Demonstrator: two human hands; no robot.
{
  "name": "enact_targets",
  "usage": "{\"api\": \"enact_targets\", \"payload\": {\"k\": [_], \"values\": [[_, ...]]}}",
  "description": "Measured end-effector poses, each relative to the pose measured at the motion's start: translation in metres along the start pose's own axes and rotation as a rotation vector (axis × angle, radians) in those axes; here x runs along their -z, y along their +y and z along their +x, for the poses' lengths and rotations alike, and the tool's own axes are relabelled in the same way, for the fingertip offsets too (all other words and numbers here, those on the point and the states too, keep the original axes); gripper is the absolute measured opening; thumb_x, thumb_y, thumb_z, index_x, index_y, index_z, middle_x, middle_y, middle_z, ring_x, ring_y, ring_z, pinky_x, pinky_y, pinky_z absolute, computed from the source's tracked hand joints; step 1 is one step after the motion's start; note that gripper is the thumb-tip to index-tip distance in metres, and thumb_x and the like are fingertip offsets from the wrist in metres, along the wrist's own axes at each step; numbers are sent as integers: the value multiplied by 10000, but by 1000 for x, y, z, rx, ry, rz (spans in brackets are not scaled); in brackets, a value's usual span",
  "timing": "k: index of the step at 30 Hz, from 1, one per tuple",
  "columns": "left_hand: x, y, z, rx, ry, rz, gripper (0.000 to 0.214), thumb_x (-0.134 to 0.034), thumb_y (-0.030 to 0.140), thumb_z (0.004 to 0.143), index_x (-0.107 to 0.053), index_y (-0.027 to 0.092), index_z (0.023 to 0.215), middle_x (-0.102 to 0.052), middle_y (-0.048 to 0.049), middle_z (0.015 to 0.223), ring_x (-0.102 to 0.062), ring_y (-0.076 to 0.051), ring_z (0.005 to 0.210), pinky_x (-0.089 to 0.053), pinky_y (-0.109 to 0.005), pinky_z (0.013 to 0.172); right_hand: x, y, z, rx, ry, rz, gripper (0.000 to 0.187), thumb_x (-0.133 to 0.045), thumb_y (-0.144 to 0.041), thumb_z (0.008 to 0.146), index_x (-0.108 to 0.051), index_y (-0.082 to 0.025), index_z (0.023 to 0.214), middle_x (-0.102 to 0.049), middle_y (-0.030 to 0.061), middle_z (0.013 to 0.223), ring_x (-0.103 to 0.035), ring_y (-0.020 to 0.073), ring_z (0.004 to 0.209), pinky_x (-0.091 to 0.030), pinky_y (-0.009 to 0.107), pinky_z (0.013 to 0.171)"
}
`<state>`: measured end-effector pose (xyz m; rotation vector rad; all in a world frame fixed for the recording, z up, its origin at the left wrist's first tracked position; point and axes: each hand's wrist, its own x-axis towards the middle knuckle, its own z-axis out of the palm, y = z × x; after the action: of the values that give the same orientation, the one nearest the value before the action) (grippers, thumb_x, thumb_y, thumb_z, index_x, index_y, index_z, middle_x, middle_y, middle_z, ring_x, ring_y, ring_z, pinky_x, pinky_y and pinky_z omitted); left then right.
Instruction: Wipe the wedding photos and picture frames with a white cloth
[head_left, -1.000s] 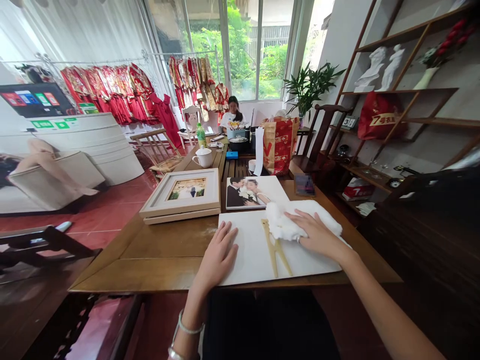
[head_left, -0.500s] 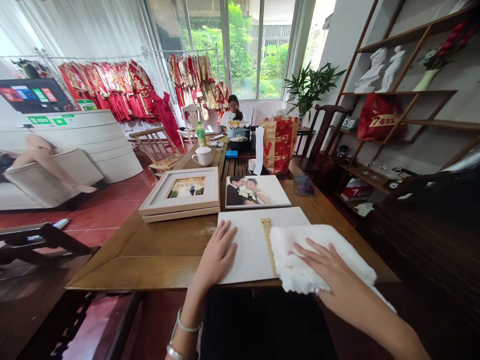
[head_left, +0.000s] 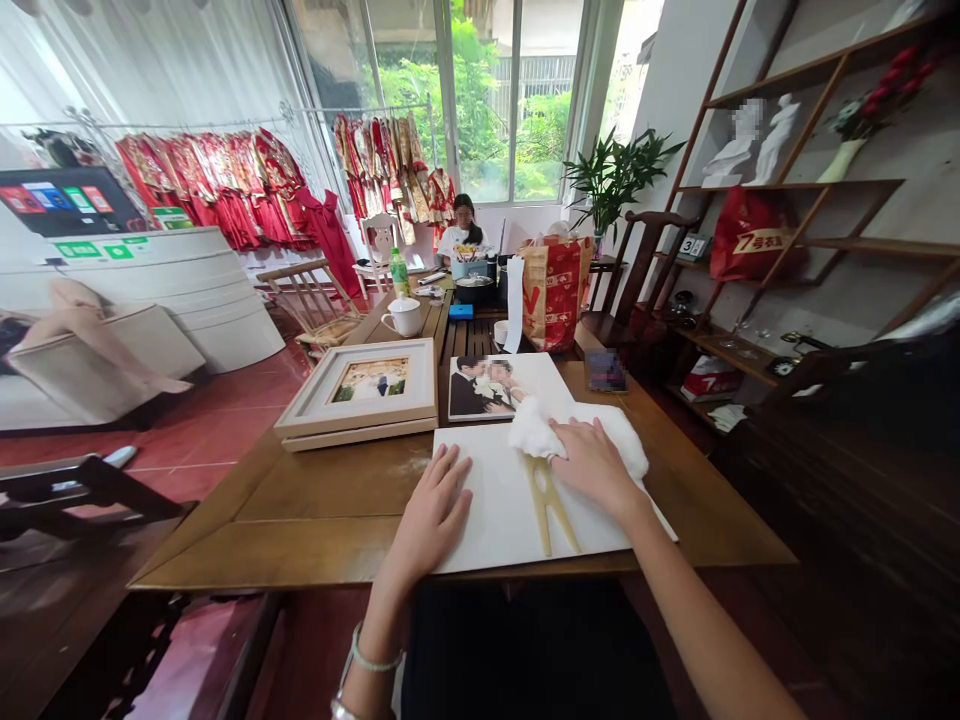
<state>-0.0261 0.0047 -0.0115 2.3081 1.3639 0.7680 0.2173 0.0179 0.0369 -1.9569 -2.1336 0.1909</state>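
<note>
A white board (head_left: 491, 500) lies at the table's near edge. My left hand (head_left: 435, 505) rests on its left side, fingers stretched out and palm down. On the board's upper right, my right hand (head_left: 592, 462) presses on a bunched white cloth (head_left: 616, 432), its fingers bent over the fabric. A pale yellow, two-legged flat piece (head_left: 541, 505) lies on the board below the cloth, which hides its top end. Just beyond, a couple's photo panel (head_left: 472, 388) lies on the table, its right part under the cloth's edge.
Left of the board stand stacked picture frames (head_left: 431, 390). Farther back are a lidded white cup (head_left: 405, 318), a red and tan paper bag (head_left: 555, 295) and a blue box (head_left: 460, 312). A person (head_left: 459, 240) sits at the far end. A dark chair (head_left: 637, 270) stands right.
My right hand has slid the cloth forward and left, bunching it over the top of the yellow piece. Both legs of that piece now show. My left hand stays in place.
</note>
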Motion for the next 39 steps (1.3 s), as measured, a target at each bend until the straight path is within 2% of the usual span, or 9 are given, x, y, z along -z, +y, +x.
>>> {"api": "enact_targets", "payload": {"k": [5, 14, 17, 21, 24, 27, 31, 35, 39], "values": [[-1, 0, 0, 5, -10, 6, 428, -395, 282, 919, -486, 152, 1316, -348, -119, 1485, -187, -262, 1419, -233, -487, 1131, -6, -16, -12, -27, 43, -2, 513, -457, -138, 782, -525, -100, 1289, -557, 133, 1312, -424, 323, 1272, -231, 502, 1097], [0, 2, 0, -4, 6, -3, 415, -412, 273, 911, -501, 173, 1304, -377, -117, 1470, -219, -270, 1409, -249, -498, 1122, -3, -21, -106, 109, 21, -69, 678, -502, -98, 684, -464, -176, 1356, -524, 45, 1358, -408, 316, 1282, -176, 529, 1133], [0, 1, 0, -7, 10, -1, 415, -411, 269, 912, -499, 171, 1305, -375, -118, 1471, -215, -271, 1410, -249, -502, 1120, -4, -13, -98, 131, 12, -27, 673, -479, -104, 687, -463, -183, 1355, -502, 26, 1379, -365, 300, 1310, -192, 518, 1130], [0, 0, 0, -19, 21, -10, 406, -423, 267, 910, -503, 191, 1301, -382, -108, 1468, -220, -270, 1409, -259, -500, 1117, -10, -10, -54, 110, 18, 32, 637, -465, -105, 722, -451, -175, 1355, -438, 48, 1429, -260, 297, 1361, -135, 550, 1124], [0, 1, 0, -8, 4, 0, 409, -416, 270, 913, -502, 176, 1302, -376, -114, 1471, -212, -271, 1411, -252, -496, 1122, -16, -20, -23, 55, 10, 55, 588, -464, -140, 780, -428, -153, 1366, -405, 97, 1445, -220, 330, 1369, -104, 601, 1098], [0, 1, 0, 0, 4, 0, 412, -414, 279, 917, -495, 174, 1306, -368, -113, 1475, -204, -269, 1413, -247, -492, 1124, -20, -35, -10, 46, 15, 60, 573, -472, -167, 807, -411, -145, 1376, -377, 121, 1456, -178, 365, 1374, -78, 643, 1073], [-2, -1, 0, -11, 14, -14, 413, -413, 271, 913, -490, 176, 1308, -376, -117, 1470, -211, -270, 1411, -247, -496, 1122, -24, -47, -22, 130, 10, 47, 596, -497, -133, 763, -440, -152, 1356, -357, 110, 1471, -122, 353, 1390, -30, 638, 1079], [-2, -1, 0, -19, 13, -16, 425, -412, 233, 898, -486, 176, 1312, -371, -120, 1472, -215, -274, 1410, -256, -502, 1119, -21, -45, -58, 340, -15, 55, 709, -467, -55, 653, -450, -190, 1349, -351, 64, 1481, -94, 299, 1406, 10, 593, 1108], [-1, 0, 0, -18, 14, -11, 432, -395, 195, 890, -492, 177, 1310, -366, -117, 1476, -219, -267, 1409, -255, -500, 1120, -6, -33, -97, 445, -115, 118, 844, -403, -29, 530, -447, -246, 1345, -342, -9, 1487, -92, 239, 1415, -8, 563, 1131]]}}
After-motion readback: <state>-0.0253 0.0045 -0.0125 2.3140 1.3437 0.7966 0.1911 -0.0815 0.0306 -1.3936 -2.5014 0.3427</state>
